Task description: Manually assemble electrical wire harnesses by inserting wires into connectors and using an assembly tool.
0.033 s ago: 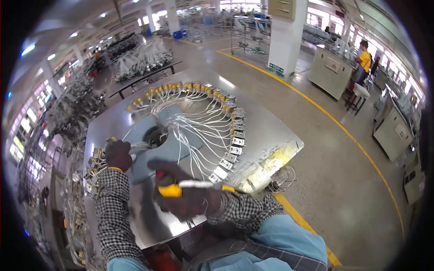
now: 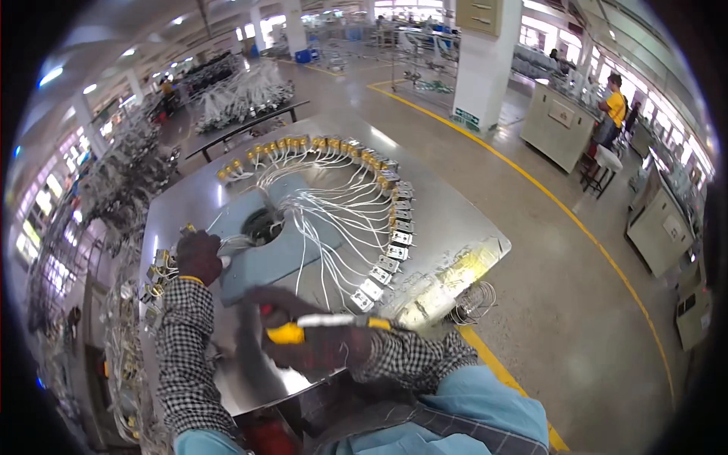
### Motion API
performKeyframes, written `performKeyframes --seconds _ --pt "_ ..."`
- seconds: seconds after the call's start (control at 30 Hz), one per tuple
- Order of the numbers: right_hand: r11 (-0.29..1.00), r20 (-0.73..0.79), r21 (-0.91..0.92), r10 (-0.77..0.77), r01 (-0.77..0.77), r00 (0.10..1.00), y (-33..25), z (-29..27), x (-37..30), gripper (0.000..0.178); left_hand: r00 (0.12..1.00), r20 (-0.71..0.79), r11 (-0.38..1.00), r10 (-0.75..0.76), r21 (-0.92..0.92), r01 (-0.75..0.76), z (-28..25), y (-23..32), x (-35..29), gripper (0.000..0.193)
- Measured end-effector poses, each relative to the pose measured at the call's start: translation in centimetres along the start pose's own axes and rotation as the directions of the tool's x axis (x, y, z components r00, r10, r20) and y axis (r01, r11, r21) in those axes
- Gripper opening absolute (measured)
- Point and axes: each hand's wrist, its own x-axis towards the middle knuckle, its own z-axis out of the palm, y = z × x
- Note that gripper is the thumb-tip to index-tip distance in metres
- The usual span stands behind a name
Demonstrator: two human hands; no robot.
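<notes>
At the table's left side, my gloved left hand [image 2: 199, 258] is closed where white wires [image 2: 236, 242] run from the middle; its grip is partly hidden. Beside it lie several small metal-and-yellow wired parts [image 2: 158, 273]. My gloved right hand [image 2: 322, 350], partly blurred, is wrapped round a hand tool with a yellow handle [image 2: 285, 333], a red end and a white section, held above the near part of the table. Whatever lies at the tool's working end is not clear. White wires [image 2: 326, 206] fan out from a round opening [image 2: 262, 227] to an arc of metal switch-like parts [image 2: 398, 236].
The shiny metal table [image 2: 447, 216] carries a blue-grey board [image 2: 250, 277]. Yellow tape [image 2: 462, 269] covers its right corner, above a coil of wire [image 2: 476, 301]. Bundled harnesses [image 2: 125, 178] hang at the left. A person in yellow [image 2: 614, 106] is at the far right bench.
My right hand's fingers have shifted slightly to the left with the tool. My left hand stays in about the same place.
</notes>
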Motion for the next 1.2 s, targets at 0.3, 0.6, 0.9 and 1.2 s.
performKeyframes --seconds 0.3,0.6,0.9,1.2 --pt "0.129 0.179 0.961 0.386 -0.245 0.905 10.1 -9.6 -3.7 0.061 0.959 0.275 0.802 -0.068 -0.557 0.217 2.7 -0.2 0.9 0.044" --pt "0.898 -0.467 0.179 0.437 -0.402 0.768 -0.4 -13.7 -3.4 0.066 0.994 -0.028 0.831 -0.104 -0.552 0.071 6.2 2.8 6.9 0.015" --pt "0.908 -0.653 -0.244 0.107 -0.341 0.749 -3.7 -18.2 1.0 0.070 0.972 0.081 0.704 -0.221 -0.676 0.216 3.1 3.9 7.2 0.035" --pt "0.815 -0.497 -0.318 -0.579 0.485 0.646 -5.1 -7.7 7.2 0.075 0.991 0.106 0.970 -0.085 -0.219 0.107 -0.6 5.2 6.1 0.050"
